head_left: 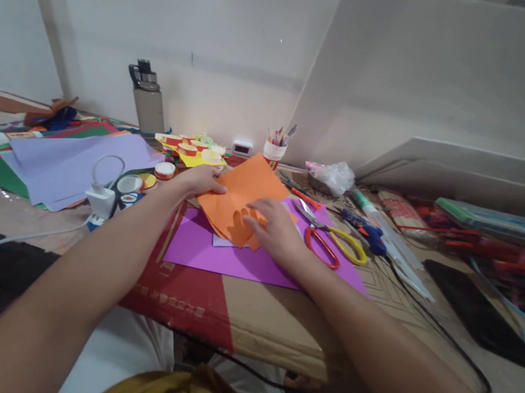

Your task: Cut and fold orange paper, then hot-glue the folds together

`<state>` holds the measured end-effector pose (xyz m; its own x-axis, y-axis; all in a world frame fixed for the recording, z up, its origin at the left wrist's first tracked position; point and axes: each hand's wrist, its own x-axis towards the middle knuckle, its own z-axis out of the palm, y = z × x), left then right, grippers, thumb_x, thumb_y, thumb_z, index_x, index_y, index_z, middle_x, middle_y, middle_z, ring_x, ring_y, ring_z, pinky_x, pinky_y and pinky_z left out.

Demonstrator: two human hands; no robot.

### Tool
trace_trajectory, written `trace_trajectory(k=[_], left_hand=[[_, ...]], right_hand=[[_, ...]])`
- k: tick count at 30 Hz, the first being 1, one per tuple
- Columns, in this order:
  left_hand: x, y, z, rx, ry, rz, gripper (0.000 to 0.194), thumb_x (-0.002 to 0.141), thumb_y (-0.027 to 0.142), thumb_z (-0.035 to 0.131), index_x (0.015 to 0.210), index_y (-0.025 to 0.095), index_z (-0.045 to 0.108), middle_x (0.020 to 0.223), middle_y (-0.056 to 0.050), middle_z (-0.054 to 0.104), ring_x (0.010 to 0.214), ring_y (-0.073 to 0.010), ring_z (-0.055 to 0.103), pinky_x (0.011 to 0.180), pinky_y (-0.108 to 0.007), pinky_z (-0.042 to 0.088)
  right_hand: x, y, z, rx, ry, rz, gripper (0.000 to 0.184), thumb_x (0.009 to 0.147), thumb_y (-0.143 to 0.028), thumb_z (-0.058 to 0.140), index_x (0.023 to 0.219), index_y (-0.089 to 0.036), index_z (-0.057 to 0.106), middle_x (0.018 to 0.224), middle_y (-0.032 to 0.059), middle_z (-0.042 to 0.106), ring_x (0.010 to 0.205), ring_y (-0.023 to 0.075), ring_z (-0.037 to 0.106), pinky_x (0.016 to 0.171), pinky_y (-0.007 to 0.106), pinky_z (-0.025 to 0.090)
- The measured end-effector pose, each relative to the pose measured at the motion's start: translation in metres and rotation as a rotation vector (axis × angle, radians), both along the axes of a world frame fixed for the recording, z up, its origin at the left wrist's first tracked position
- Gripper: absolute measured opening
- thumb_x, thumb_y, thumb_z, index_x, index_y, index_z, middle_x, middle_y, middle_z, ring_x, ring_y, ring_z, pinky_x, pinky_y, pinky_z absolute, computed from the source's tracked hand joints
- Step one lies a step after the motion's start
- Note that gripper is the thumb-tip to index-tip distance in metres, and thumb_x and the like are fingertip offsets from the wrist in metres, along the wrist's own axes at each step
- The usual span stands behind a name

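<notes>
Paper: orange, in the middle of the frame, between the two hands. It looks like a few sheets or folds, one on top of another. One corner points up to the top of the frame, and loose ends point down. I cannot tell which way is the longer way.
Left hand: at the left side of the orange paper, with its fingertips on the edge. I cannot tell if the thumb and fingers pinch it or just press on it.
Right hand: at the lower right part of the paper, with bent fingers over the low ends. I cannot tell if they are tight on it.
Nearer hand: neither one, as both are right at the paper. It lies to the right of the left hand, and up and left of the right hand.
Purple sheet: flat under the orange paper, on brown and red cardboard. A pale sheet peeks out between them.
Scissors: just right of the right hand, blades pointing to the upper left.
</notes>
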<state>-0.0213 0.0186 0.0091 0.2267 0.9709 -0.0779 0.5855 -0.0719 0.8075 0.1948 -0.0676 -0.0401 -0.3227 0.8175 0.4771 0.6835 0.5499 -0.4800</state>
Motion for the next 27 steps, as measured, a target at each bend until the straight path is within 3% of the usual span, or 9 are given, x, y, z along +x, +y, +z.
trace_trajectory(k=[3, 5, 7, 9, 11, 14, 20, 24, 27], left_hand=[[0.001, -0.001, 0.000, -0.124, -0.379, -0.049, 0.028, 0.066, 0.014, 0.075, 0.093, 0.015, 0.069, 0.087, -0.007, 0.073, 0.080, -0.0208, 0.069, 0.077, -0.034, 0.053], [0.005, -0.002, -0.002, -0.129, -0.557, -0.082, 0.029, 0.069, 0.012, 0.073, 0.098, 0.015, 0.066, 0.094, -0.009, 0.073, 0.085, -0.0211, 0.070, 0.084, -0.038, 0.054], [0.011, -0.005, -0.005, -0.082, -0.676, -0.135, 0.032, 0.072, 0.010, 0.072, 0.103, 0.015, 0.064, 0.102, -0.009, 0.073, 0.092, -0.0203, 0.070, 0.091, -0.039, 0.053], [0.017, -0.008, -0.007, -0.062, -0.740, -0.217, 0.037, 0.074, 0.010, 0.070, 0.109, 0.015, 0.061, 0.109, -0.009, 0.073, 0.100, -0.0196, 0.069, 0.097, -0.039, 0.051], [0.022, -0.012, -0.009, -0.087, -0.753, -0.314, 0.040, 0.074, 0.012, 0.072, 0.112, 0.014, 0.061, 0.113, -0.011, 0.072, 0.104, -0.0204, 0.068, 0.099, -0.040, 0.050], [0.027, -0.019, -0.009, -0.141, -0.734, -0.422, 0.043, 0.073, 0.018, 0.077, 0.113, 0.013, 0.064, 0.117, -0.014, 0.071, 0.106, -0.0234, 0.068, 0.098, -0.040, 0.050], [0.036, -0.030, -0.010, -0.081, -0.810, -0.285, 0.040, 0.071, 0.039, 0.082, 0.099, 0.013, 0.071, 0.106, -0.013, 0.075, 0.097, -0.0237, 0.070, 0.094, -0.038, 0.052], [0.038, -0.030, -0.011, -0.145, -0.843, -0.321, 0.044, 0.070, 0.042, 0.083, 0.099, 0.012, 0.071, 0.100, -0.012, 0.076, 0.090, -0.0207, 0.071, 0.086, -0.033, 0.055], [0.037, -0.030, -0.012, -0.173, -0.814, -0.326, 0.043, 0.070, 0.042, 0.082, 0.098, 0.012, 0.071, 0.096, -0.012, 0.076, 0.083, -0.0199, 0.072, 0.079, -0.032, 0.056]], right_hand=[[0.016, 0.014, 0.004, 0.170, 0.405, -0.311, 0.032, 0.085, -0.041, 0.063, 0.111, -0.021, 0.060, 0.117, 0.0123, 0.059, 0.111, 0.0263, 0.054, 0.098, 0.048, 0.043], [0.027, 0.022, 0.009, 0.154, 0.639, -0.418, 0.045, 0.080, -0.049, 0.067, 0.114, -0.023, 0.055, 0.121, 0.0120, 0.057, 0.112, 0.0262, 0.053, 0.098, 0.049, 0.044], [0.035, 0.026, 0.014, 0.001, 0.816, -0.355, 0.051, 0.079, -0.057, 0.065, 0.115, -0.024, 0.054, 0.122, 0.0109, 0.058, 0.111, 0.0248, 0.056, 0.095, 0.047, 0.047], [0.038, 0.026, 0.018, -0.184, 0.932, -0.191, 0.047, 0.081, -0.061, 0.061, 0.111, -0.024, 0.058, 0.118, 0.0091, 0.063, 0.104, 0.0231, 0.061, 0.089, 0.044, 0.050], [0.036, 0.024, 0.021, -0.273, 1.002, -0.060, 0.041, 0.082, -0.060, 0.061, 0.101, -0.024, 0.064, 0.108, 0.0071, 0.069, 0.096, 0.0224, 0.065, 0.085, 0.042, 0.052], [0.029, 0.021, 0.022, -0.237, 1.071, 0.007, 0.033, 0.078, -0.055, 0.067, 0.092, -0.024, 0.070, 0.094, 0.0044, 0.073, 0.090, 0.0227, 0.068, 0.083, 0.041, 0.054], [0.016, 0.013, 0.029, -0.148, 1.072, 0.055, 0.026, 0.078, -0.043, 0.070, 0.097, -0.025, 0.073, 0.102, 0.0021, 0.074, 0.095, 0.0209, 0.067, 0.088, 0.039, 0.053], [0.016, 0.008, 0.038, -0.114, 1.128, 0.160, 0.025, 0.078, -0.037, 0.073, 0.101, -0.027, 0.070, 0.107, 0.0005, 0.072, 0.098, 0.0187, 0.066, 0.089, 0.036, 0.053], [0.020, 0.006, 0.045, -0.098, 1.147, 0.121, 0.024, 0.080, -0.040, 0.070, 0.099, -0.027, 0.067, 0.103, 0.0001, 0.071, 0.093, 0.0177, 0.066, 0.080, 0.033, 0.054]])
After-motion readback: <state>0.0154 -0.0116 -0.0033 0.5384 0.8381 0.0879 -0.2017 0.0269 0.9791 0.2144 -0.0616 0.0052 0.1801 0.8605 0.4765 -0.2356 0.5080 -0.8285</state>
